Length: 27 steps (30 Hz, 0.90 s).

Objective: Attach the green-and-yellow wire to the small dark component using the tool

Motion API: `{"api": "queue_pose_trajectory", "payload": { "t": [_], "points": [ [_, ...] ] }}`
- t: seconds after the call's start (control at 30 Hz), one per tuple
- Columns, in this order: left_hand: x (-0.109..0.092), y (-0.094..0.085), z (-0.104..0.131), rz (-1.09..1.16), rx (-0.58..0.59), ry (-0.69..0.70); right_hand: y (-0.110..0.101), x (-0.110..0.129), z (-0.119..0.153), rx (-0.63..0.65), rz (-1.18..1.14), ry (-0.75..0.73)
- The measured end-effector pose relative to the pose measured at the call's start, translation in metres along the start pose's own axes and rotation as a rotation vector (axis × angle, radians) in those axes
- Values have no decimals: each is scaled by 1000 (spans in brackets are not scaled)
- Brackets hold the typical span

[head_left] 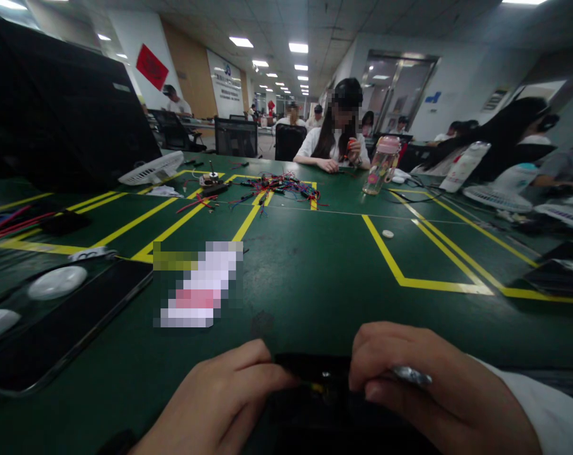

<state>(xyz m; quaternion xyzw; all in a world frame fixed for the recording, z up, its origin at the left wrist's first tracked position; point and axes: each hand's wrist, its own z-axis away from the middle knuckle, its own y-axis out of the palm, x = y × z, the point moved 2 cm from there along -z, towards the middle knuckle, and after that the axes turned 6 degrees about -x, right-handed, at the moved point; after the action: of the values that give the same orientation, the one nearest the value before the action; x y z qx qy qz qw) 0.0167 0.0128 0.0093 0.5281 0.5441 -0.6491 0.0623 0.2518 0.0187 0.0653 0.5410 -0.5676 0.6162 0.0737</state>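
In front of me at the bottom of the head view lies a dark, black object (pixel 314 414), its kind too dim to make out. A small yellow spot (pixel 317 387) shows inside it. My left hand (pixel 224 398) has its fingers curled against the left side of this object, gripping its edge. My right hand (pixel 423 379) is over its right side, closed around a slim tool with a shiny silver end (pixel 412 375). The tool's tip is hidden behind the fingers.
A pixelated paper-like item (pixel 201 284) lies ahead on the green table (pixel 305 272). A black tray (pixel 68 328) is at left, a bunch of wires (pixel 286 184) farther off. A pink-capped bottle (pixel 377 167) stands near a person (pixel 336 136) seated opposite. A monitor (pixel 59 107) rises at left.
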Motion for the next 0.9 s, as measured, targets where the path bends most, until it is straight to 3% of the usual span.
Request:
{"api": "queue_pose_trajectory", "payload": {
  "t": [0.13, 0.57, 0.8, 0.9],
  "points": [
    [0, -1, 0, -9, -8, 2, -4, 1, 2, -103, 33, 71],
    [1, -1, 0, -7, -23, -2, 9, 1, 4, -11, 128, 81],
    [1, 1, 0, -1, -23, -9, 0, 5, -2, 95, 56, -50],
    [1, 1, 1, -4, -15, -10, -6, 7, -2, 75, 34, -23]
  ]
}}
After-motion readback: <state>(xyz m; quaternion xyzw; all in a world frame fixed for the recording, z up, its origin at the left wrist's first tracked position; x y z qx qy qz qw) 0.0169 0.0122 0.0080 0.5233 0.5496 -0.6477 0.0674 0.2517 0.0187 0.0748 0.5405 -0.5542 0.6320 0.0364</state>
